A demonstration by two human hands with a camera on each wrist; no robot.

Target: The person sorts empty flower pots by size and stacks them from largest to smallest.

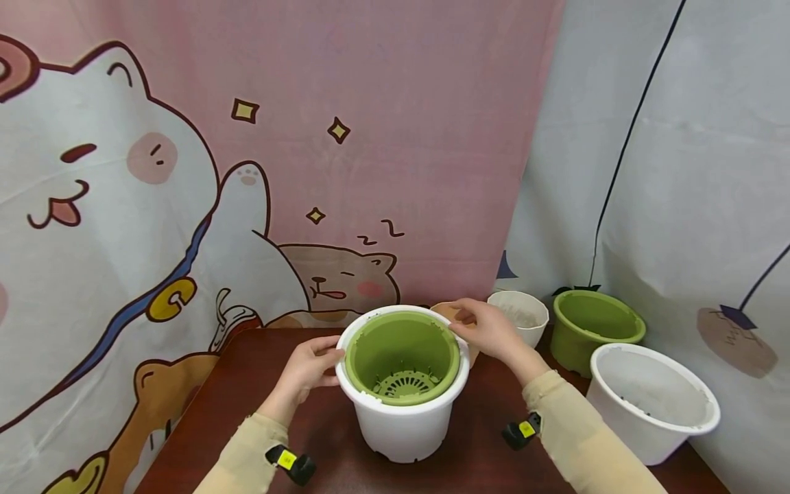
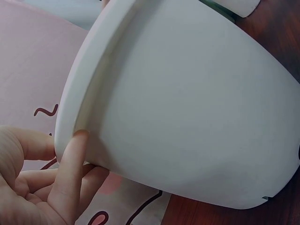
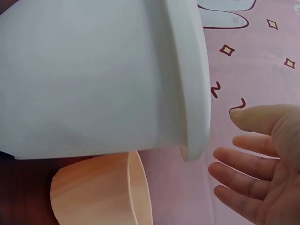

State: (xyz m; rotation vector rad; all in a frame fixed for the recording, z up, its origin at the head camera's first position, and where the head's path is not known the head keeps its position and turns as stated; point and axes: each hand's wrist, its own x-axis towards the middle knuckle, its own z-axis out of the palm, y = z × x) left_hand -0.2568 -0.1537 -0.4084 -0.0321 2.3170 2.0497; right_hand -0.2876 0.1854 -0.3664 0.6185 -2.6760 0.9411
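Observation:
A white flowerpot [image 1: 404,432] stands upright on the dark red-brown table, with a green flowerpot [image 1: 379,346] nested inside it. Slots show in the green pot's bottom. At the white pot's left side my left hand [image 1: 308,367] pinches the rim, thumb against the edge and fingers beneath it, as the left wrist view shows. My right hand [image 1: 490,329] hovers by the rim's right side. In the right wrist view its fingers are spread and apart from the white pot. Behind that hand, a peach-coloured pot [image 3: 93,192] is partly hidden in the head view.
To the right stand a small cream-white pot [image 1: 533,335], another green pot [image 1: 569,346] and another white pot [image 1: 626,425]. A printed cloth [image 1: 432,137] hangs behind the table [image 1: 321,446]. The table's left edge runs beside my left forearm.

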